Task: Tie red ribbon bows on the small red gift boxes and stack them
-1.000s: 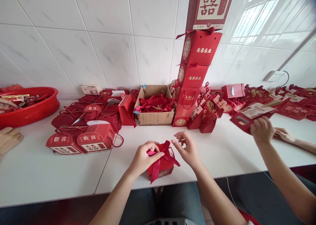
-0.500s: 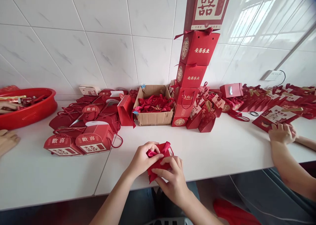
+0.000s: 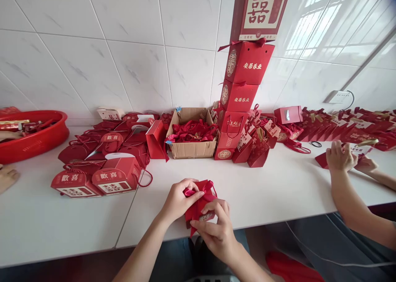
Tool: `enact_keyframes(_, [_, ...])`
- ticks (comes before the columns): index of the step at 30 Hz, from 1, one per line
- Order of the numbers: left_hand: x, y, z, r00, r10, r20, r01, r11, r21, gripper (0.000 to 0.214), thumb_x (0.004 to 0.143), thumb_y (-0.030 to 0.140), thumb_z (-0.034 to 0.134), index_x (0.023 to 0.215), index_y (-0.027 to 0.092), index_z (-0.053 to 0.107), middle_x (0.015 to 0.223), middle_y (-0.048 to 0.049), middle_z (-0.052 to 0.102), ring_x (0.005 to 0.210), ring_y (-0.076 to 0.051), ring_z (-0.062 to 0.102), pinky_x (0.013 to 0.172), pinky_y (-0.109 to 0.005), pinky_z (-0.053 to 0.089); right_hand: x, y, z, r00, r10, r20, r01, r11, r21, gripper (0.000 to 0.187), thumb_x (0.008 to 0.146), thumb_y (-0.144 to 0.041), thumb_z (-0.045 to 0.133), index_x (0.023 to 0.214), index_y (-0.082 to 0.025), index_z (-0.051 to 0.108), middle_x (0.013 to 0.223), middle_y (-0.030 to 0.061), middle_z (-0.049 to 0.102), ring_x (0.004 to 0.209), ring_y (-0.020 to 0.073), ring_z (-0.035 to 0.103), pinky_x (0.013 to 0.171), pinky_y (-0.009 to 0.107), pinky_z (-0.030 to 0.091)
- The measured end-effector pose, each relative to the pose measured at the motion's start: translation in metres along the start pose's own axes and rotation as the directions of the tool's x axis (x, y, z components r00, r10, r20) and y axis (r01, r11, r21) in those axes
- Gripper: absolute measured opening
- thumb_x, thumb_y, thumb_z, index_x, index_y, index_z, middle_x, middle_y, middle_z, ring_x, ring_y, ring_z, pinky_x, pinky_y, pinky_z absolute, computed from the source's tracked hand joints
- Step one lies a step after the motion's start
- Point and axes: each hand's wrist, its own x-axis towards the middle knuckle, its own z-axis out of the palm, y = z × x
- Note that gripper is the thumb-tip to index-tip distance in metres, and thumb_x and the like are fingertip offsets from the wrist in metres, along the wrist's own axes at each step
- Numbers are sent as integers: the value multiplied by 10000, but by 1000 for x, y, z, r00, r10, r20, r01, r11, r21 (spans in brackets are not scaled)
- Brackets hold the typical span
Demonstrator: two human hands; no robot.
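Note:
At the table's front edge sits a small red gift box (image 3: 189, 216) with a red ribbon (image 3: 209, 188) tied in a bow on top. My left hand (image 3: 177, 201) pinches the bow between thumb and fingers at its left loop. My right hand (image 3: 218, 228) is on the near right side of the box, thumb and a finger closed at the hanging ribbon tail, other fingers curled against the box. Part of the box is hidden under both hands.
Behind stand a cardboard carton (image 3: 193, 150) of red ribbons and a tall stack of red boxes (image 3: 241, 96). Handled boxes (image 3: 113, 177) sit left, beside a red basin (image 3: 46, 137). At right, another person's hands (image 3: 342, 156) hold a red box; more boxes line the wall.
My right hand has shifted slightly down, and more of the bow and box top shows. The person at right has lifted and tilted their box.

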Motion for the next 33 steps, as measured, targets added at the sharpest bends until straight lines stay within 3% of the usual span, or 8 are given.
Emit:
enact_keyframes(3, [1, 0, -1, 1000, -6, 4, 6, 1000, -3, 223, 772, 293, 648, 645, 213, 484, 776, -14, 653, 1080, -217, 595, 859, -299, 461, -2, -1, -3, 999, -6, 33, 6, 1000, 6, 216, 825, -108, 623, 912, -291, 699, 926, 38, 519, 887, 197, 479, 737, 377, 362])
enact_keyframes(5, [1, 1, -2, 1000, -8, 21, 7, 1000, 8, 185, 780, 307, 641, 675, 209, 524, 808, -22, 665, 1086, -219, 589, 868, -301, 456, -1, 0, -7, 997, -11, 79, 9, 1000, 28, 110, 844, -262, 635, 939, -280, 687, 986, 53, 515, 943, 224, 482, 766, 400, 377])
enact_keyframes(7, [1, 3, -3, 999, -24, 43, 23, 999, 24, 169, 786, 332, 632, 709, 204, 552, 826, -27, 671, 1048, -221, 602, 855, -304, 459, 2, 6, -13, 994, 17, 108, -25, 997, 77, 272, 847, -467, 584, 1010, -264, 660, 1045, 76, 504, 1001, 256, 480, 809, 435, 399])
enact_keyframes(12, [0, 9, -7, 993, -88, 85, 87, 996, 14, 178, 767, 357, 643, 754, 192, 576, 1011, -59, 674, 1019, -229, 608, 873, -323, 462, 23, 38, -15, 905, 420, 64, -425, 898, 111, 351, 878, -369, 547, 1193, -214, 556, 1070, 100, 547, 992, 225, 549, 858, 409, 464])
enact_keyframes(15, [-1, 11, -8, 993, -84, 80, 85, 996, -2, 184, 741, 342, 669, 736, 197, 556, 953, -45, 675, 1019, -232, 601, 876, -331, 462, 38, 55, -10, 856, 489, 167, -511, 847, 144, 249, 841, -331, 599, 1039, -187, 648, 953, 79, 609, 849, 187, 604, 793, 352, 502])
enact_keyframes(19, [0, 12, -8, 995, -73, 70, 73, 997, 6, 190, 724, 323, 681, 733, 202, 534, 812, -14, 649, 977, -229, 606, 840, -332, 473, 46, 62, -6, 857, 483, 178, -511, 838, 191, 164, 820, -326, 616, 781, -181, 680, 827, 61, 625, 782, 175, 605, 703, 306, 505])
enact_keyframes(26, [-1, 9, -7, 995, -78, 62, 78, 997, 2, 199, 720, 323, 688, 712, 204, 529, 923, -35, 669, 1050, -237, 587, 864, -333, 467, 49, 63, -10, 803, 560, 205, -596, 766, 241, 236, 785, -374, 646, 657, -176, 644, 726, 45, 617, 698, 161, 588, 655, 295, 475])
enact_keyframes(33, [-1, 8, -6, 991, -89, 100, 85, 995, 43, 213, 736, 364, 677, 726, 198, 544, 792, -10, 642, 981, -227, 611, 836, -320, 471, 43, 73, -7, 739, 642, 203, -673, 692, 263, 266, 763, -388, 647, 626, -161, 631, 715, 52, 622, 668, 155, 585, 581, 268, 445])
